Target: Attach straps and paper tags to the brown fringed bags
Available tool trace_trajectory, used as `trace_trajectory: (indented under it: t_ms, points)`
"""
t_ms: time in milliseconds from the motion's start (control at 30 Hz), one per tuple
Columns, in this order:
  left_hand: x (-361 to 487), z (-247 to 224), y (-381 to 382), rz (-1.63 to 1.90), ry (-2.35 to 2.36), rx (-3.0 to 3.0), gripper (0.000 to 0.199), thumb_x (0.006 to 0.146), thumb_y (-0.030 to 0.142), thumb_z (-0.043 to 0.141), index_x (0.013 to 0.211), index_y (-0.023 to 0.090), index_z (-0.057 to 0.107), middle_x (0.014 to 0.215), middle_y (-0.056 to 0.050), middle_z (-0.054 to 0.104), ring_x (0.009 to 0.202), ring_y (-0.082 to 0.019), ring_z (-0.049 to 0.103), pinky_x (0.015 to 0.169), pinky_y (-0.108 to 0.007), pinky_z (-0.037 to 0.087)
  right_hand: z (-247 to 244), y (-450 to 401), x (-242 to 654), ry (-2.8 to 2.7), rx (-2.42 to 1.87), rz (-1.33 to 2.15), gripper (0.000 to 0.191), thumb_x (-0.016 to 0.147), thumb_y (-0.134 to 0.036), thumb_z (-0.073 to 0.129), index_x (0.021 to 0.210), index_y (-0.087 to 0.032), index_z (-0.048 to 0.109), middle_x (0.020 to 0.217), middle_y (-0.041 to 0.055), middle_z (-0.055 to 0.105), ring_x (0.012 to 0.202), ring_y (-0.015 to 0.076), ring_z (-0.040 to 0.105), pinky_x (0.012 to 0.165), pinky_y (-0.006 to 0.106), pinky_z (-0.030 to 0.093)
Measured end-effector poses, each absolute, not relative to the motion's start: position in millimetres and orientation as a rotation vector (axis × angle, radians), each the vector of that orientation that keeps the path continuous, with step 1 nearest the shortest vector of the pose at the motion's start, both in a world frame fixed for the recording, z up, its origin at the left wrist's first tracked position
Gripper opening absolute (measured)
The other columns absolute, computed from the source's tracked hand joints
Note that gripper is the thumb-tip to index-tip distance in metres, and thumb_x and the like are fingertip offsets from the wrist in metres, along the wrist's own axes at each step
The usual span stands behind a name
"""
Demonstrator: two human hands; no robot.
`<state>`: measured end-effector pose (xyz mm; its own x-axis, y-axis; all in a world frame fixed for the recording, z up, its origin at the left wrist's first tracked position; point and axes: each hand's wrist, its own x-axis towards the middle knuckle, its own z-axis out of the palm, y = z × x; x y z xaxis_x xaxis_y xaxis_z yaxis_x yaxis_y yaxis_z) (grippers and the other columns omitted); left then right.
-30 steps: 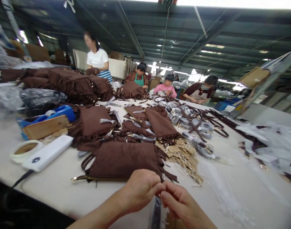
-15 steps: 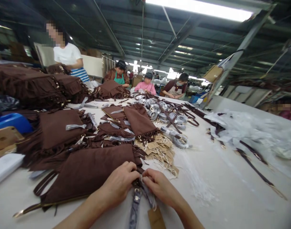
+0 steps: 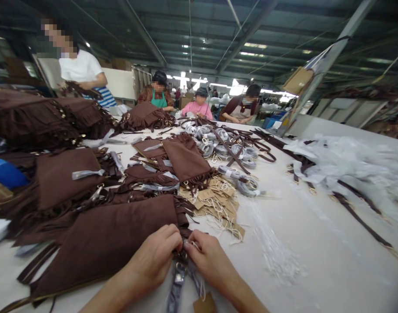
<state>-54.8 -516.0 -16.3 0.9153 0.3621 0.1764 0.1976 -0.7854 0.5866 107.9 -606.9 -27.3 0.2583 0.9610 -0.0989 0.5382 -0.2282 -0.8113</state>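
A dark brown fringed suede bag (image 3: 120,243) lies flat in front of me. At its right end my left hand (image 3: 162,250) is closed, its fingertips pinching the bag's strap end by a metal fitting. My right hand (image 3: 210,258) meets it there, thumb and finger closed on a thin white string. Below the hands hangs a plastic-wrapped strap (image 3: 176,287) with a buckle. A brown paper tag (image 3: 205,303) dangles from its string beside that strap. My fingers partly hide the spot where string and strap meet.
Loose paper tags (image 3: 218,198) with strings lie ahead, near coiled wrapped straps (image 3: 247,187). Clear plastic fasteners (image 3: 277,248) and plastic wrapping (image 3: 342,169) are at right. More fringed bags (image 3: 68,174) are at left. Several co-workers, one in a white shirt (image 3: 81,69), are beyond.
The view has shifted slightly, so the bag and the table items at left sit further left. Both hands stay together at the bag's end, with the fingertips drawn closer.
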Motion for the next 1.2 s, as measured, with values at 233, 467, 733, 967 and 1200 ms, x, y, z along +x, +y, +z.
trace_trajectory:
  t_ms: [233,467,733,967,1200]
  points:
    - [-54,-15,-518,0.327,0.429,2.530,0.034,0.075,0.000,0.042,0.098,0.020,0.056,0.098,-0.006,0.057,0.093,-0.021,0.050,0.080,-0.032,0.041,-24,-624,117,-1.701,-1.667,0.851,0.020,0.077,-0.010,0.052,0.059,-0.020,0.047,0.057,-0.0069,0.039,0.057,0.0100,0.043,0.055,0.021,0.026]
    - [-47,9,-514,0.159,0.420,2.578,0.024,0.083,0.007,0.049,0.090,0.021,0.068,0.094,-0.004,0.057,0.091,-0.019,0.054,0.078,-0.028,0.042,-20,-623,119,-1.535,-1.785,0.737,0.014,0.084,-0.018,0.052,0.070,-0.020,0.054,0.059,-0.0063,0.045,0.058,0.0117,0.045,0.055,0.023,0.028]
    - [-49,6,-512,0.186,0.310,2.614,0.028,0.075,0.001,0.047,0.082,0.022,0.064,0.106,-0.004,0.060,0.095,-0.020,0.054,0.080,-0.031,0.043,-25,-619,124,-1.421,-1.686,0.827,0.021,0.094,-0.027,0.042,0.086,-0.019,0.059,0.070,-0.0028,0.056,0.068,0.0147,0.053,0.065,0.024,0.037]
    - [-59,-13,-518,0.430,0.159,2.500,0.027,0.073,-0.003,0.042,0.080,0.020,0.055,0.080,-0.001,0.066,0.077,-0.017,0.050,0.072,-0.029,0.040,-23,-616,114,-1.455,-1.817,0.799,0.020,0.089,-0.024,0.049,0.081,-0.018,0.067,0.073,0.0020,0.066,0.071,0.0169,0.059,0.066,0.026,0.038]
    - [-61,-9,-527,0.384,0.156,2.460,0.031,0.065,-0.007,0.045,0.076,0.019,0.057,0.072,0.002,0.066,0.078,-0.016,0.050,0.071,-0.027,0.038,-31,-614,120,-1.345,-1.727,0.902,0.025,0.090,-0.029,0.047,0.080,-0.017,0.067,0.064,-0.0010,0.060,0.062,0.0148,0.055,0.061,0.025,0.038]
